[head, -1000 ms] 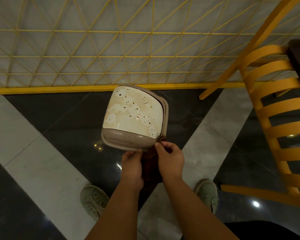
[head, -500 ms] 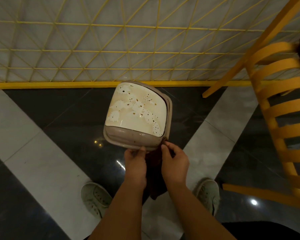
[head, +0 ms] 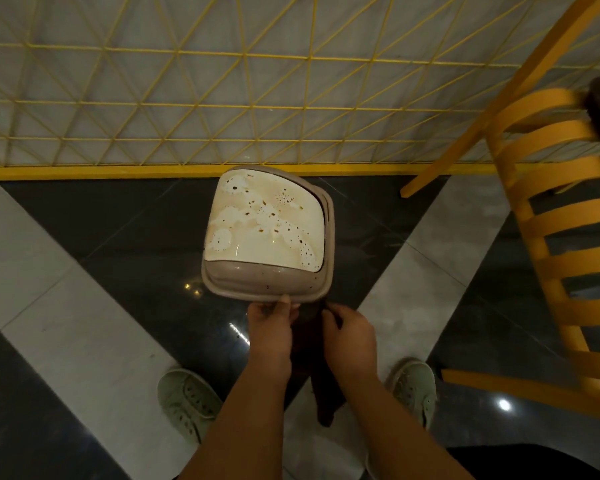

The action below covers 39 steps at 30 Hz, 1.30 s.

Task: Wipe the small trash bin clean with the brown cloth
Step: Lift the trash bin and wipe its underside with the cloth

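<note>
Head view, looking down: you hold the small trash bin point(head: 267, 233) up over the floor, centre of frame, its cream lid stained with brown blotches and specks. Your left hand point(head: 270, 327) grips the bin's near rim, thumb laid on the taupe edge; the fingers go under the rim and are hidden. Your right hand point(head: 352, 336) is curled around the brown cloth point(head: 321, 379) just near of the bin's right corner. The cloth hangs down between your forearms — dark against dark tile, so its folds and upper end are hard to make out, and whether it touches the bin cannot be told. The bin's body below the rim is hidden by the lid.

Surface: a glossy floor point(head: 84, 341) of black and pale grey tiles in diagonal bands, with light glints on it. A yellow wire lattice point(head: 222, 98) runs along the far side above a yellow base rail. A yellow slatted chair point(head: 561, 237) stands at right, blurred and cut off by the frame edge. Pale green shoes point(head: 187, 403) show near, either side of your arms — the right one is partly covered by your forearm.
</note>
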Each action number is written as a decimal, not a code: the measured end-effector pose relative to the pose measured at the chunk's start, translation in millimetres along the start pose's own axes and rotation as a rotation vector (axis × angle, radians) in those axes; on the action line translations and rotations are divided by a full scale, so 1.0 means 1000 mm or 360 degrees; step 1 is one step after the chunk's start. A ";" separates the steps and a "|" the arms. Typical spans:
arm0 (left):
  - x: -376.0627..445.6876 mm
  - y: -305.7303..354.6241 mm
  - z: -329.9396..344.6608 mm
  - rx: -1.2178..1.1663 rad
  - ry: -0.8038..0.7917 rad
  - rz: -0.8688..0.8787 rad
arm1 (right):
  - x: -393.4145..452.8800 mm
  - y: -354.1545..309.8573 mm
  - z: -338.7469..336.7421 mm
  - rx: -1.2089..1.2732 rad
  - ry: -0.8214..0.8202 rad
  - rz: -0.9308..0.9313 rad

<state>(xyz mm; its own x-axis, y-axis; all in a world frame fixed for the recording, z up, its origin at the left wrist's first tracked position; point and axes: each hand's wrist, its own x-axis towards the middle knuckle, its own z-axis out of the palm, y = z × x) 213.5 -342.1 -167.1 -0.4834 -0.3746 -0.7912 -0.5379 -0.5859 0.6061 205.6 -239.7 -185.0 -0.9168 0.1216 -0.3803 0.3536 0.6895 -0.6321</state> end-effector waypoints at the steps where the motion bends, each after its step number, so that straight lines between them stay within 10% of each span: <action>1: 0.000 0.001 0.001 -0.0013 -0.0010 0.0002 | -0.006 0.002 -0.002 0.0091 0.0063 -0.0009; 27: 0.005 -0.010 0.002 -0.0080 -0.0035 -0.0051 | -0.005 0.004 -0.006 -0.0239 -0.0082 -0.0258; 32: 0.006 -0.007 -0.009 0.0051 -0.0143 -0.0139 | -0.008 0.007 -0.008 0.0097 0.0231 -0.0092; 39: 0.019 0.022 -0.038 -0.0271 0.0192 -0.0073 | -0.003 -0.004 -0.018 0.0199 0.0289 -0.0095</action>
<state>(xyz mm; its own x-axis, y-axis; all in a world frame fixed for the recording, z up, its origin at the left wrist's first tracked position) 218.5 -389.4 -171.6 -0.3694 -0.4220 -0.8279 -0.4279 -0.7137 0.5546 203.6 -230.1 -169.6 -0.9511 0.2175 -0.2192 0.3077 0.6066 -0.7331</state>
